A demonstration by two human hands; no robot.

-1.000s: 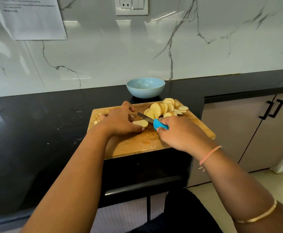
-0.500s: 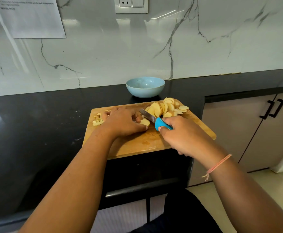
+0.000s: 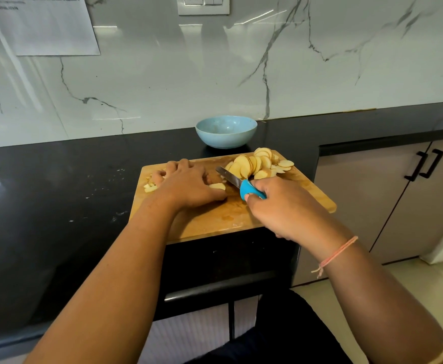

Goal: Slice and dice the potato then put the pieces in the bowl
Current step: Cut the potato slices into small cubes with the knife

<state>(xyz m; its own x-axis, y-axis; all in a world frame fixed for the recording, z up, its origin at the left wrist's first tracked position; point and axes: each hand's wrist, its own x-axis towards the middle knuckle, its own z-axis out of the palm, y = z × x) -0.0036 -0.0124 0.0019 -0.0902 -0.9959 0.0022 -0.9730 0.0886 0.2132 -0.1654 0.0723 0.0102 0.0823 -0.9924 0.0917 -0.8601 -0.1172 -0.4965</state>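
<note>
A printed sheet (image 3: 49, 24) hangs on the marble wall at 10 o'clock from the wooden cutting board (image 3: 215, 222), which lies on the black table (image 3: 44, 206) with its near edge at the table's front. At the board's 9 o'clock edge sits a small heap of diced potato pieces (image 3: 149, 187), partly hidden by the left hand (image 3: 186, 187). That hand lies palm down near the middle of the board, its fingers (image 3: 174, 166) bent, thumb and forefinger holding a pale potato slice (image 3: 218, 186) flat against the wood. Just to 3 o'clock of that slice the knife (image 3: 230, 177) slants with its blade tip toward 10 o'clock; whether the edge touches the slice is unclear. The right hand (image 3: 283, 210) grips the knife's blue handle, fingers wrapped round it, and a thin thread band (image 3: 337, 254) circles the wrist. At the board's 12 o'clock, just beyond its far edge, stands the light blue bowl (image 3: 225, 132). A fanned pile of round potato slices (image 3: 258, 164) fills the board's 1 o'clock corner. Cabinet doors (image 3: 388, 195) with black handles stand at 3 o'clock.
</note>
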